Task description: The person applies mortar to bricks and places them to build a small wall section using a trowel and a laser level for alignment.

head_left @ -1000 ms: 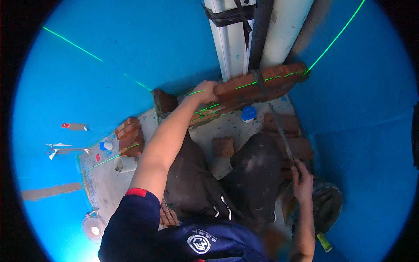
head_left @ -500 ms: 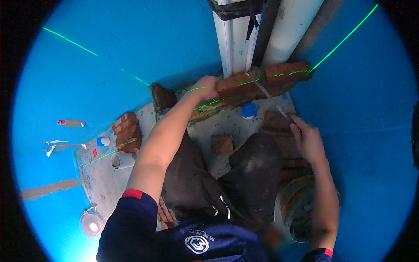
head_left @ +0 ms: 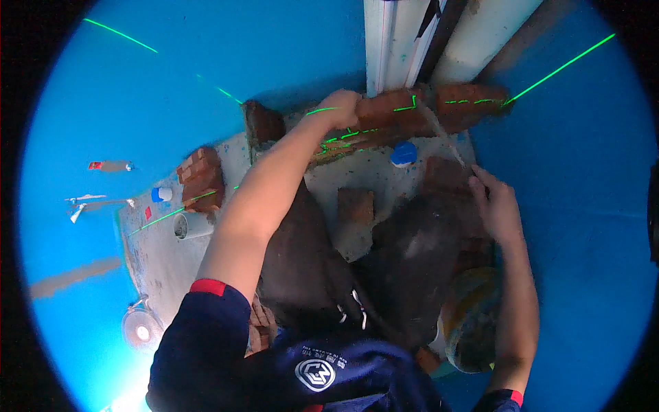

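Observation:
In a low course of brickwork, a red brick lies on a mortared row, a laser line across its right end. My left hand is closed around its left end; the fingertips are partly hidden behind the hand. A trowel with a narrow, mortar-smeared blade is gripped in my right hand. The blade's tip is at the joint between this brick and the neighbouring brick on the right. Behind the brick stand a white boxed-in pipe and a round pale pipe.
A mortar bucket stands beside my right forearm. Stacked bricks lie by my right knee, a loose brick between my knees. Blue-capped pipe stubs and an open pipe rise from the floor. A lamp glows at left.
The view has shifted, so the scene sits higher and farther right. Along the brick, the trowel tip has slid right to the joint. My left hand keeps its hold on the brick's end.

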Demonstrator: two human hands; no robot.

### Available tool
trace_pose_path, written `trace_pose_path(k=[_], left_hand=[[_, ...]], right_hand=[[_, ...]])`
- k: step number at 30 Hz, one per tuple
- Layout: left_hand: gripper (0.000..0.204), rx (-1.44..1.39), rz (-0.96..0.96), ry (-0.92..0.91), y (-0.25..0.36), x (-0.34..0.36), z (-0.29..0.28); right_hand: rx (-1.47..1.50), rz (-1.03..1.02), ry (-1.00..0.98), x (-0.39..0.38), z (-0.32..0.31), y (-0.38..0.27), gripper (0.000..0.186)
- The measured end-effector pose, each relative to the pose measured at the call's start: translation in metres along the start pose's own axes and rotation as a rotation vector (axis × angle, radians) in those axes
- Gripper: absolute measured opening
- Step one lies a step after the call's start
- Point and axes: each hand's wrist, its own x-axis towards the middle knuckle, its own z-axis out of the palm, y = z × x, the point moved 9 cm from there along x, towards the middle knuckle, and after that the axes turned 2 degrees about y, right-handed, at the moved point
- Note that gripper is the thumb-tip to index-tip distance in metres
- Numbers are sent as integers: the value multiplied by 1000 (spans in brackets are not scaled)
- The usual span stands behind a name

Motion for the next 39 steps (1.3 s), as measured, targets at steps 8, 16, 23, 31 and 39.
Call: trace_pose_path(k=[8, 16, 23, 31, 39], left_hand=[[48, 8, 12, -2, 6, -3, -9], [39, 17, -16, 10, -4, 3, -5], [40, 6, -27, -36, 9, 0, -7], [37, 53, -13, 29, 4, -1, -13], [37, 72, 14, 16, 1, 3, -7]], right_hand=[[25, 112, -68, 2, 8, 5, 30], [-49, 36, 30, -5, -2, 0, 28], [-522, -11, 70, 33, -28, -1, 35], [-606, -20, -15, 49, -39, 10, 33], [-486, 17, 90, 28, -48, 37, 31]])
